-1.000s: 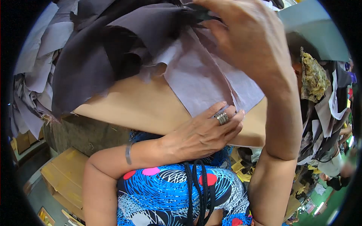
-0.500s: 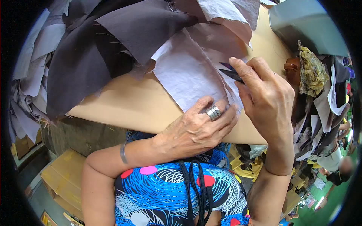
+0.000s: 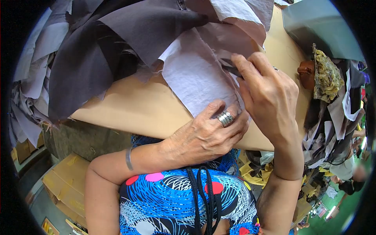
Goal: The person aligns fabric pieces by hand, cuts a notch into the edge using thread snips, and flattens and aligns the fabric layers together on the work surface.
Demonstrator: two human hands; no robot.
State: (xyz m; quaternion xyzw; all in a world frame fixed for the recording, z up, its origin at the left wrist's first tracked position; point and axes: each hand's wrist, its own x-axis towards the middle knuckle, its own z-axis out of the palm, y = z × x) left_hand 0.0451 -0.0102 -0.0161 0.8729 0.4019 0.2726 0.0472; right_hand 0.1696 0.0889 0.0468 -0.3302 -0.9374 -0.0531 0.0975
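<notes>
My left hand, with a silver ring, pinches the near edge of a pale mauve fabric piece at the table's front. Just right of and above it, my right hand is closed round small dark snips. The snips' blades lie over the fabric's seam and are blurred by motion. Darker fabric pieces are heaped on the upper left, overlapping the pale piece.
The tan tabletop curves below the fabric. A grey bin and a brown pot beside a yellowish clump are at the right. Fabric strips hang at both sides. A cardboard box is lower left.
My right hand came down from the top with the snips, then moved slightly left onto the seam. My left hand shifted slightly left and still pinches the fabric.
</notes>
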